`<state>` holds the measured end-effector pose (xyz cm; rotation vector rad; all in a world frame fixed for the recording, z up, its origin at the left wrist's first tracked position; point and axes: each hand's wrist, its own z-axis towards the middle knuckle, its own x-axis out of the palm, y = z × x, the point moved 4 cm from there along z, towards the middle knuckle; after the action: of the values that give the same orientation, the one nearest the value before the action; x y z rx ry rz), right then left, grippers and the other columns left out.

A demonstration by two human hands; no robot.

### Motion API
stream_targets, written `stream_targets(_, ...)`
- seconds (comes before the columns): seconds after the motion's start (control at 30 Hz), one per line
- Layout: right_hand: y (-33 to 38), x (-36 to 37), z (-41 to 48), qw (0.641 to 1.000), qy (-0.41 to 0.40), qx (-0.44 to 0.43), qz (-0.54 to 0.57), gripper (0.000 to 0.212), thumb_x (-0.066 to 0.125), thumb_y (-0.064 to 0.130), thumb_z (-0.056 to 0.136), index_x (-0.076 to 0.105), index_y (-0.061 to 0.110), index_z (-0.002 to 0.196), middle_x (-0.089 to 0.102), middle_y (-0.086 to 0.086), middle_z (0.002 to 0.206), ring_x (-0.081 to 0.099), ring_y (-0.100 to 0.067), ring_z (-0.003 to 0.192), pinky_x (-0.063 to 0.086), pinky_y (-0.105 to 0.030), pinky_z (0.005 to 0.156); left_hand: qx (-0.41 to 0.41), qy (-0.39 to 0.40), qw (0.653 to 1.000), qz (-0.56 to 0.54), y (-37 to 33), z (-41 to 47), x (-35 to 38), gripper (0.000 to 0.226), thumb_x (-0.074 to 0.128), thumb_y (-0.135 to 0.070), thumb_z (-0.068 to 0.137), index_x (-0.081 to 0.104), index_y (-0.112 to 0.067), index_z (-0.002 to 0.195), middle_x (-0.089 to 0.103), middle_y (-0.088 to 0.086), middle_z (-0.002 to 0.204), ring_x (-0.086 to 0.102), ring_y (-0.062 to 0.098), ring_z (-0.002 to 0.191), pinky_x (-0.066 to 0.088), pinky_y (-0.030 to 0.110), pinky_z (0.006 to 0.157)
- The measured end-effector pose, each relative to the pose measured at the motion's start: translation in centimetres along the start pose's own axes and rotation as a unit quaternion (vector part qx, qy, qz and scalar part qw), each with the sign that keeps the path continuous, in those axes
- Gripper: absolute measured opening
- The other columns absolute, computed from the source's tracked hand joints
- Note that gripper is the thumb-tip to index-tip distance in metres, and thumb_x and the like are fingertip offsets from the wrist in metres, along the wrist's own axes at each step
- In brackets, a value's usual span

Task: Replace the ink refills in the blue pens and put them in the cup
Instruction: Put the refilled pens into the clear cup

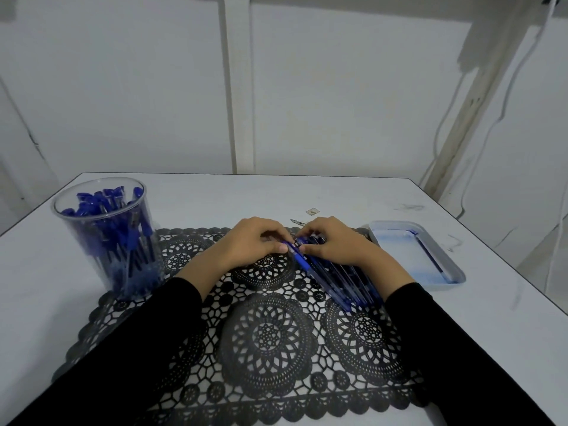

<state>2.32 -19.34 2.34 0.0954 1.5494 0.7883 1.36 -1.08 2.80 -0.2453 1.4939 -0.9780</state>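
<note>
Both grips closed on one blue plastic pen: left hand, right hand, over black lace mat at white table centre. Clear pen-filled cup near left edge; pale tray near right edge.

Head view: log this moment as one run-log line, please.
left hand: grips pen | right hand: grips same pen above pen pile | cup: holds many pens | tray: one refill

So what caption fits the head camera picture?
Both hands grip one blue pen over a lace mat, cup nearby.
</note>
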Motion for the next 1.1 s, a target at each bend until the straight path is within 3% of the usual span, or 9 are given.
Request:
stream_targets(0.2,0.5,-0.5,-0.5,0.994,-0.050,0.009,0.097,0.021,0.072,0.020,0.086,0.072,0.019,0.107,0.068,0.003,0.094,0.061,-0.005,0.084,0.045,-0.016,0.074,-0.052,-0.021,0.977,-0.207,0.1,-1.0,-0.6,0.019,0.072,-0.007,0.088,0.072,-0.022,0.098,0.075,0.000,0.094,0.069,0.005,0.085,0.053,0.016,0.078)
stream_targets(0.33,0.8,-1.2,-0.8,0.972,-0.112,0.020,0.208,0.019,0.074,0.021,0.084,0.074,0.025,0.103,0.072,0.003,0.092,0.068,-0.013,0.082,0.055,-0.025,0.077,-0.054,-0.059,0.929,-0.360,-0.2,-1.8,-1.2,0.020,0.067,-0.004,0.089,0.072,-0.016,0.104,0.073,0.009,0.102,0.070,0.017,0.092,0.057,0.028,0.089)
stream_targets(0.43,1.8,-1.9,-1.3,0.953,-0.158,0.009,0.258,0.017,0.074,0.019,0.086,0.074,0.028,0.101,0.072,-0.001,0.092,0.070,-0.019,0.085,0.058,-0.028,0.077,-0.064,-0.102,0.900,-0.418,-0.9,-2.5,-2.1,0.023,0.062,-0.003,0.091,0.070,-0.014,0.109,0.069,0.015,0.108,0.071,0.016,0.089,0.059,0.025,0.082)
stream_targets(0.53,3.4,-2.7,-2.0,0.933,-0.184,-0.007,0.308,0.020,0.072,0.015,0.087,0.075,0.026,0.103,0.073,-0.003,0.095,0.070,-0.015,0.086,0.058,-0.026,0.076,-0.050,-0.153,0.905,-0.394,-2.4,-3.4,-3.2,0.022,0.062,-0.004,0.094,0.071,-0.016,0.110,0.067,0.017,0.114,0.072,0.015,0.087,0.058,0.023,0.078)
stream_targets(0.63,5.5,-3.5,-2.5,0.921,-0.214,-0.031,0.323,0.020,0.071,0.014,0.088,0.074,0.024,0.105,0.074,0.002,0.096,0.070,-0.010,0.088,0.055,-0.020,0.075,-0.031,-0.218,0.912,-0.346,-4.4,-4.6,-4.5,0.021,0.062,-0.005,0.095,0.071,-0.019,0.107,0.068,0.010,0.106,0.072,0.009,0.079,0.058,0.020,0.075)
stream_targets(0.8,10.8,-5.9,-2.4,0.869,-0.311,-0.091,0.374,0.022,0.073,0.008,0.085,0.074,0.018,0.105,0.075,0.000,0.094,0.071,-0.016,0.089,0.057,-0.028,0.083,0.028,-0.337,0.908,-0.247,-8.0,-7.4,-8.9,0.023,0.062,-0.007,0.096,0.071,-0.026,0.102,0.070,-0.006,0.095,0.070,0.007,0.080,0.056,0.018,0.078)
stream_targets(0.97,17.1,-8.0,-1.7,0.794,-0.392,-0.158,0.437,0.025,0.070,0.008,0.088,0.071,0.016,0.112,0.074,-0.002,0.098,0.070,-0.015,0.092,0.057,-0.029,0.085,0.112,-0.448,0.880,-0.113,-10.9,-11.9,-15.0,0.025,0.063,-0.009,0.095,0.070,-0.029,0.109,0.068,-0.009,0.100,0.069,0.006,0.088,0.054,0.015,0.081)
stream_targets(1.1,21.0,-7.4,-0.4,0.756,-0.417,-0.176,0.473,0.022,0.070,0.009,0.088,0.071,0.012,0.110,0.074,-0.003,0.099,0.070,-0.016,0.093,0.058,-0.035,0.086,0.130,-0.517,0.845,-0.051,-10.3,-15.2,-19.3,0.022,0.065,-0.011,0.095,0.067,-0.027,0.110,0.066,-0.017,0.095,0.069,0.008,0.088,0.057,0.022,0.082)
